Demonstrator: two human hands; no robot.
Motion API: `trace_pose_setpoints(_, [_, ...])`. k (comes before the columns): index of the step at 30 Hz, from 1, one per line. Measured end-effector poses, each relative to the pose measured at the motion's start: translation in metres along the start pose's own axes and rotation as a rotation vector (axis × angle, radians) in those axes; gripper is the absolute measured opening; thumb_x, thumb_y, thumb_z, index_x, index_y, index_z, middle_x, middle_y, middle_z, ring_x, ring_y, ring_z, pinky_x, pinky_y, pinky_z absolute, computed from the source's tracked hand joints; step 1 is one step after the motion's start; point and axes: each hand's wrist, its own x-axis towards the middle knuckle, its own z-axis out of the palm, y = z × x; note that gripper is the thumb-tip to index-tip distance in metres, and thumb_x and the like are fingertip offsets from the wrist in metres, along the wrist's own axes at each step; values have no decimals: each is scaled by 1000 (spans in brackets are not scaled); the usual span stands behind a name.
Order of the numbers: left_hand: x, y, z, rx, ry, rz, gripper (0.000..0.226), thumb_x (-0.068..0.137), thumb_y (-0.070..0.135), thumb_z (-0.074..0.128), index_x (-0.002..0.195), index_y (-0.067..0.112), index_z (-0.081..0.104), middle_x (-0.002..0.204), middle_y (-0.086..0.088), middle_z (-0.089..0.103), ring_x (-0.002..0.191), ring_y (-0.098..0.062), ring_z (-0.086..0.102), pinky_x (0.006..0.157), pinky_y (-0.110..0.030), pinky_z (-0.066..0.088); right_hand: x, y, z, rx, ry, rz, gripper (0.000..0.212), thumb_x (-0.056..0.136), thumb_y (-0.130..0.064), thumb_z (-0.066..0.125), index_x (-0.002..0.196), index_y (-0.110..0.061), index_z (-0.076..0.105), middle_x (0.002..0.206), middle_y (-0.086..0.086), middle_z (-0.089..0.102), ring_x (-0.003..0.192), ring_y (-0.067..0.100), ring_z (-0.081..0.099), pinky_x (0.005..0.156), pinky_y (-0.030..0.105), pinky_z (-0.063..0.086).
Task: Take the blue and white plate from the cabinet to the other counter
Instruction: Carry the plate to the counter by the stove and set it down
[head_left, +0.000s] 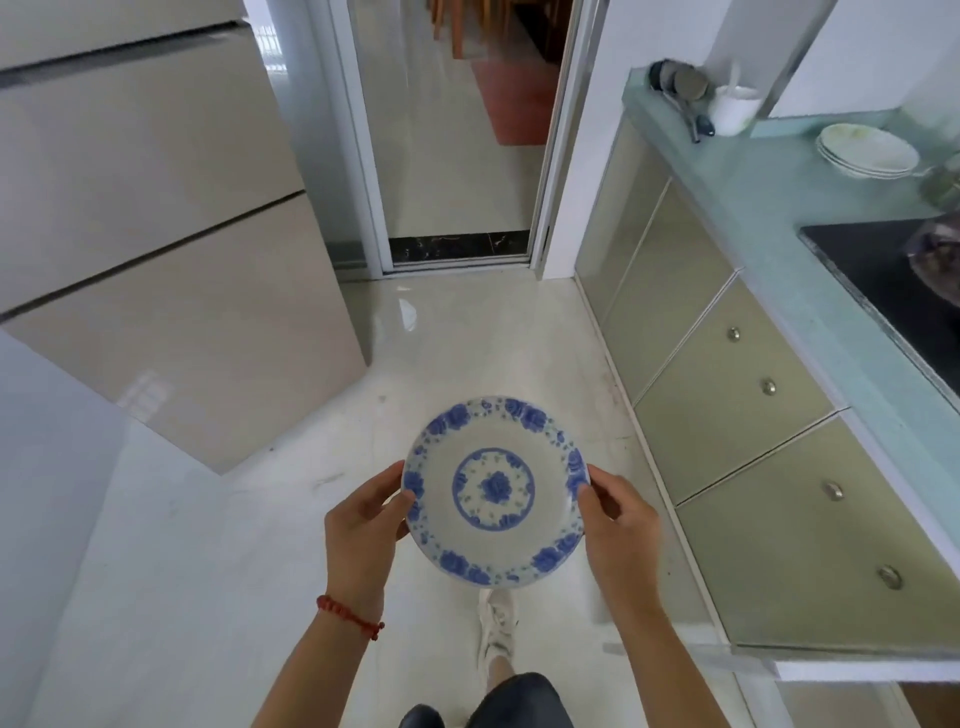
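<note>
1. Over the pale floor (218, 545), between fridge (156, 249) and counter (769, 208), the blue and white plate (495, 491) is carried face up, level.
2. Left hand (363, 525) grips its left rim; a red bracelet (349, 616) circles that wrist.
3. Right hand (618, 525) clasps the right rim.
4. White plates (866, 151) sit stacked on the counter, far from the carried one.

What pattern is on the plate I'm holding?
Blue flowers on white, ringed centre medallion; plate, head view.

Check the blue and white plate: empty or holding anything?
Empty. The blue and white plate shows its whole floral face bare, held face-up at opposite rims by the left hand and right hand.
</note>
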Motion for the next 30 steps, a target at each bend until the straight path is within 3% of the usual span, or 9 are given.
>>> trace_pose_setpoints(5, [65, 20, 31, -22, 36, 20, 31, 83, -1, 55, 88, 27, 69, 94, 3, 71, 84, -12, 68, 58, -21, 58, 79, -12, 25, -20, -47, -60, 17, 86, -7, 56, 98, -11, 68, 84, 1, 69, 79, 12, 65, 62, 7, 49])
trace_pose_setpoints(9, [106, 42, 55, -26, 65, 24, 32, 84, 0, 55, 85, 29, 68, 92, 3, 69, 86, -14, 66, 64, -29, 57, 134, -29, 39, -24, -69, -72, 16, 86, -8, 57, 97, -12, 67, 86, 1, 68, 79, 8, 64, 60, 3, 47])
trace_pose_setpoints(14, [164, 65, 83, -13, 72, 63, 29, 85, 2, 54, 91, 28, 66, 92, 5, 68, 83, -11, 65, 55, -17, 56, 204, -45, 61, -24, -82, -63, 17, 86, -8, 57, 97, -13, 67, 86, 1, 68, 80, 8, 64, 60, 4, 48])
trace_pose_setpoints(19, [238, 84, 98, 19, 55, 79, 24, 85, 4, 54, 99, 21, 65, 96, 0, 68, 81, -10, 67, 54, -14, 54, 267, -52, 98, -38, -67, -67, 14, 86, -9, 57, 95, -13, 67, 85, 3, 69, 79, 10, 64, 59, 6, 49])
trace_pose_setpoints(25, [349, 119, 117, 63, -23, 106, 33, 85, 4, 54, 83, 34, 67, 82, 15, 72, 73, -2, 68, 53, -13, 53, 353, -75, 156, -30, 5, -58, 15, 86, -9, 57, 97, -13, 67, 83, 0, 67, 79, 12, 64, 65, 21, 55])
trace_pose_setpoints(30, [434, 156, 131, 97, -89, 101, 31, 84, -1, 55, 89, 26, 68, 72, 25, 72, 71, -3, 69, 52, -11, 51, 415, -100, 196, -11, 38, -41, 14, 87, -12, 56, 93, -22, 64, 82, -5, 67, 78, 10, 64, 62, 13, 54])
